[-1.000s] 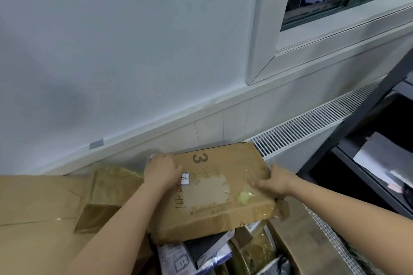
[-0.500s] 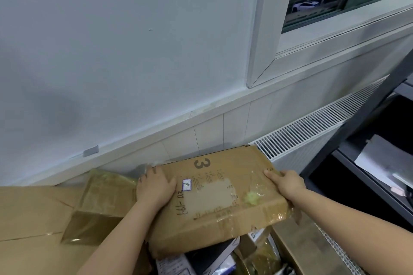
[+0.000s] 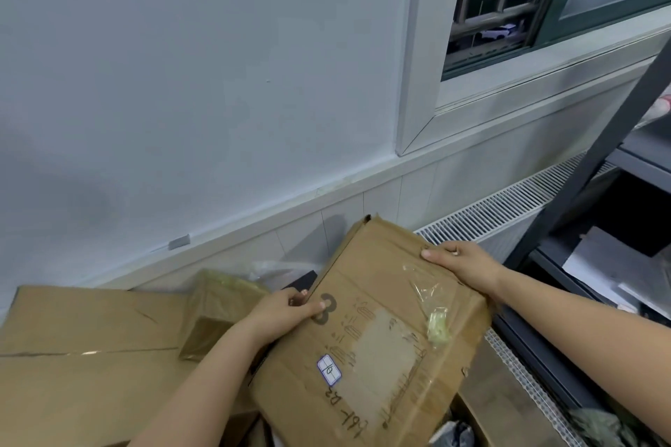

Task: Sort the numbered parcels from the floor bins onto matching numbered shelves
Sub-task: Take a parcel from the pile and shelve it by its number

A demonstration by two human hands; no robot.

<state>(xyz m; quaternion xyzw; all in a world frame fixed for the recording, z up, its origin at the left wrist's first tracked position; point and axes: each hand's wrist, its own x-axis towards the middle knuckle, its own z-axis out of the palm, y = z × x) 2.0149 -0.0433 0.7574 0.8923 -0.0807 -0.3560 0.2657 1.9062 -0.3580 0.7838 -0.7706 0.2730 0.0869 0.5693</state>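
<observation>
Between your two hands, low in the centre of the view, sits a flat cardboard parcel (image 3: 377, 330), turned so one corner points up toward the wall. Your left hand (image 3: 281, 316) grips its left edge, thumb on top beside a dark printed number 3 (image 3: 325, 308), with the fingers curled under the edge. Your right hand (image 3: 463, 265) holds the upper right edge, thumb lying along the top face and fingers wrapped behind. You hold the parcel tilted, above a jumble of other packages that is only partly visible below it. Its face carries a pale patch where a label was torn off, a small white sticker (image 3: 329, 369) with a handwritten mark, more handwriting near the bottom edge, and a crumpled piece of clear tape (image 3: 430, 298) with a yellowish scrap stuck to it. To your left lies a large flat carton (image 3: 83, 348), and just beside your left wrist a smaller box wrapped in brown tape (image 3: 214, 316). Behind the parcel runs a white wall (image 3: 181, 83) with a tiled skirting, and a white radiator grille (image 3: 504, 203) stretches to the right. Above that is a window (image 3: 544, 0), with a white car visible outside. At the far right stands a dark metal shelf rack (image 3: 595, 163), and pale flat items lie on one of its lower shelves.
</observation>
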